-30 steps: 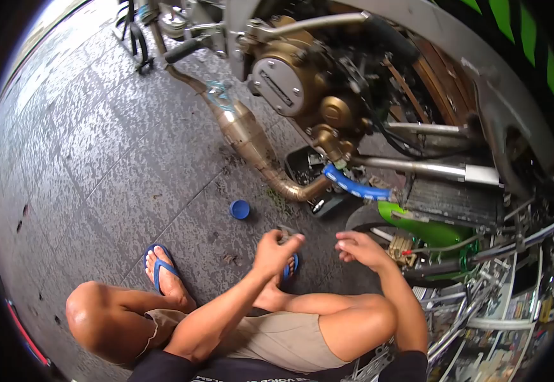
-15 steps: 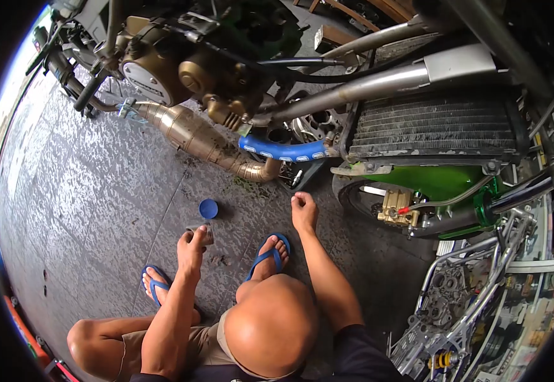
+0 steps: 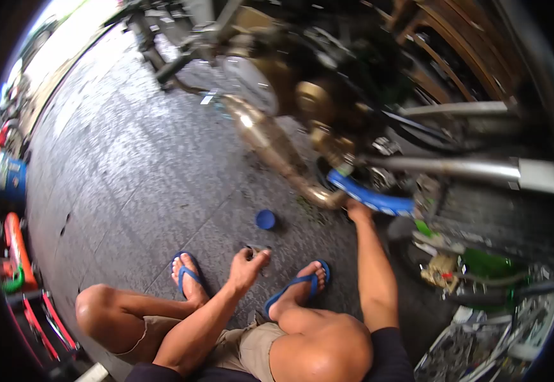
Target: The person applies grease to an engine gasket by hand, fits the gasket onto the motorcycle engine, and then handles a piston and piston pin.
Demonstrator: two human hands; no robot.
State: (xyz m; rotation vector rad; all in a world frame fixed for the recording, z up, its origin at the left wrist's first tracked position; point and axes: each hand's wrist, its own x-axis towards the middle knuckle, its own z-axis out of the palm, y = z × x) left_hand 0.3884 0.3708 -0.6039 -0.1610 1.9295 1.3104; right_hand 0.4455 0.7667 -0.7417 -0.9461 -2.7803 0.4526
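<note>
My left hand (image 3: 246, 267) is closed around a small cylindrical container (image 3: 262, 250), blurred, above the floor between my feet. A round blue cap (image 3: 265, 219) lies on the floor just beyond it. My right hand (image 3: 358, 211) is stretched out to the motorcycle, at the bend of the bronze-coloured exhaust pipe (image 3: 320, 194) and just under the blue radiator hose (image 3: 372, 195). Its fingers are mostly hidden and smeared, so whether they hold anything does not show.
The motorcycle's engine (image 3: 318, 105) and radiator (image 3: 481, 210) fill the upper right. Metal parts (image 3: 490, 344) lie at lower right. On the left stand a blue bucket (image 3: 14, 178) and an orange object (image 3: 19, 251). Wet-looking dark tiles (image 3: 156, 172) cover the floor.
My right hand has gone forward from above the floor to the exhaust bend below the blue hose. The head view has swung left, shifting everything rightward. My left hand still holds the container.
</note>
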